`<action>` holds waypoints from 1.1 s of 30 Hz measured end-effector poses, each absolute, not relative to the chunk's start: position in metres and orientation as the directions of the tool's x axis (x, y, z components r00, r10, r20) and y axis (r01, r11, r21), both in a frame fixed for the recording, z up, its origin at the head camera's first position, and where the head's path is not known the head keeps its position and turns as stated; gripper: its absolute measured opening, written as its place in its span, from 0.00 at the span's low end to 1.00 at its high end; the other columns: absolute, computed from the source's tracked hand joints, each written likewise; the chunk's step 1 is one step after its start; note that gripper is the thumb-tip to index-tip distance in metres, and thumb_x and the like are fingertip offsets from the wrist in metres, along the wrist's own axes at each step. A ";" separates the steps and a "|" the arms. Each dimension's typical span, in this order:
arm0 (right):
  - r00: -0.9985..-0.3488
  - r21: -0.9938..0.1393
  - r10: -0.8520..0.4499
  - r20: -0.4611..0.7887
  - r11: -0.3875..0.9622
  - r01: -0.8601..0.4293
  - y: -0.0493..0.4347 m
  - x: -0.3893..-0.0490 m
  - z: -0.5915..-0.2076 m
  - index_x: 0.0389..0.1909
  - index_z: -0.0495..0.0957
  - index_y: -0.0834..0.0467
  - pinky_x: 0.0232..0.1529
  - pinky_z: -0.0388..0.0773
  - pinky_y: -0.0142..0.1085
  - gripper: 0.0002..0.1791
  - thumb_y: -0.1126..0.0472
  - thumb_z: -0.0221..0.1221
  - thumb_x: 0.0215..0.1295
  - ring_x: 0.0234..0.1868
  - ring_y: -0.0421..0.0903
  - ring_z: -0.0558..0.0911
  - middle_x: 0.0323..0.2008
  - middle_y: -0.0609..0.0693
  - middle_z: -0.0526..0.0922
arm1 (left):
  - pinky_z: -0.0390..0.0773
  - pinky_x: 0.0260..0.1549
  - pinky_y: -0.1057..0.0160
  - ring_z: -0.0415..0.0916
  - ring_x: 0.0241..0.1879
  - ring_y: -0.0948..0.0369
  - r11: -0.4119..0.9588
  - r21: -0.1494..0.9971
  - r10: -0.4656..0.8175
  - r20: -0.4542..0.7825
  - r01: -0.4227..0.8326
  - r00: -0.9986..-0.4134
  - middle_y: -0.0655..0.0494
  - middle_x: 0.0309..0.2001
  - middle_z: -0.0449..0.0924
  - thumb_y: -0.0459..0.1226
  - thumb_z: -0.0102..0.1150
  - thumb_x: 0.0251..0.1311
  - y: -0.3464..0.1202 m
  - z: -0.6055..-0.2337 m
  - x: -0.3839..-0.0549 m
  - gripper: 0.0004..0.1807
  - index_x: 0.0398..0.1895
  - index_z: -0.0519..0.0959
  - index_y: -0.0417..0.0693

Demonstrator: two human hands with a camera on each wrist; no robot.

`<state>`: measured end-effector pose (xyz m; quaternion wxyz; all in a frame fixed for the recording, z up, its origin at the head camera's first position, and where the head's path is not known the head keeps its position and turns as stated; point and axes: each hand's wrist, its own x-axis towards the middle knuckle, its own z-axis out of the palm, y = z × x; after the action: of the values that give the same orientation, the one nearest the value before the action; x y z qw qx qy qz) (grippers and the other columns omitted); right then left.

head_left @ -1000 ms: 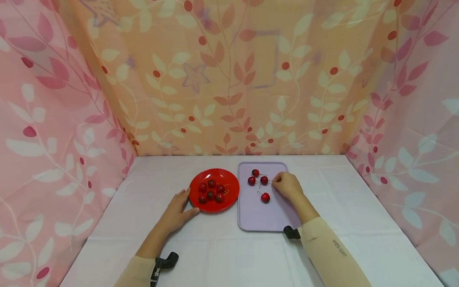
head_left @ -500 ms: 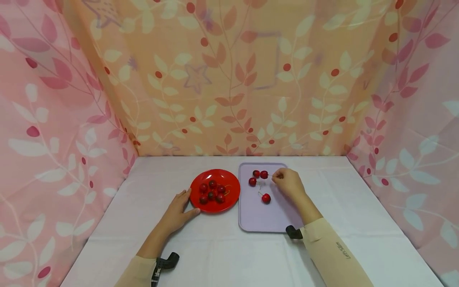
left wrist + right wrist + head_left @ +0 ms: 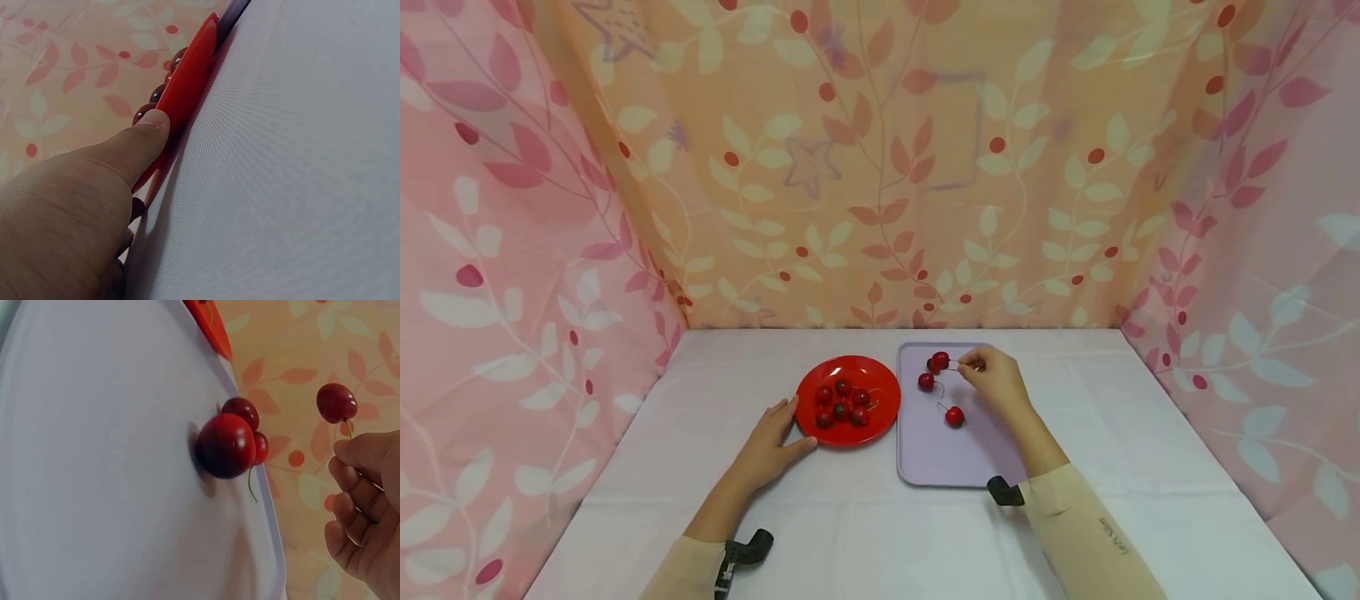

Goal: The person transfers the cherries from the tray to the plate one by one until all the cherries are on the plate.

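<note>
My right hand pinches a dark red cherry by its thin stem, the fruit hanging clear of the purple tray. In the head view this cherry partly covers another cherry behind it. Two more cherries on the tray show plainly, one to the left and one nearer. My left hand rests against the left side of a red plate, thumb on the rim and fingers spread along the edge. Several dark red cherries lie in the plate.
Plate and tray stand side by side on a white cloth, the plate's right rim next to the tray's left edge. Patterned orange curtain closes the back, with pink ones at the sides. Both wrists carry black mounts.
The pinched cherry has risen from among the others and moved back and slightly left, now in front of the farthest cherry. My left hand has stayed at the plate.
</note>
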<state>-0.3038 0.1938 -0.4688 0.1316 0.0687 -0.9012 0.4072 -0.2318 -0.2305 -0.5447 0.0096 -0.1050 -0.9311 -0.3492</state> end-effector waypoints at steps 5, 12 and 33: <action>-0.949 -0.711 -0.034 0.312 0.655 -0.257 0.182 -0.300 -0.470 0.37 0.87 0.56 0.38 0.76 0.36 0.05 0.60 0.69 0.63 0.35 0.46 0.81 0.32 0.50 0.86 | 0.55 0.72 0.32 0.46 0.81 0.43 0.736 0.651 0.179 0.078 0.186 -0.981 0.49 0.80 0.57 0.63 0.66 0.59 -0.230 -0.545 -0.231 0.54 0.82 0.54 0.51; -0.949 -0.726 -0.062 0.310 0.629 -0.278 0.169 -0.300 -0.469 0.38 0.87 0.57 0.37 0.77 0.35 0.05 0.61 0.69 0.64 0.33 0.46 0.80 0.33 0.50 0.87 | 0.54 0.72 0.32 0.45 0.81 0.42 0.733 0.653 0.186 0.076 0.190 -0.980 0.49 0.80 0.57 0.61 0.67 0.60 -0.230 -0.542 -0.231 0.54 0.82 0.54 0.50; -0.960 -0.696 -0.161 0.228 0.663 -0.276 0.128 -0.322 -0.462 0.40 0.86 0.53 0.44 0.83 0.41 0.04 0.58 0.67 0.67 0.36 0.46 0.82 0.34 0.47 0.87 | 0.51 0.73 0.32 0.44 0.81 0.43 0.746 0.636 0.191 0.077 0.195 -0.979 0.50 0.80 0.56 0.64 0.64 0.60 -0.232 -0.545 -0.233 0.54 0.83 0.53 0.51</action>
<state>-0.3220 0.1280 -0.4619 0.0733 0.1202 -0.9089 0.3924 -0.2326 -0.2315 -0.5448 0.0033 -0.1034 -0.9344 -0.3408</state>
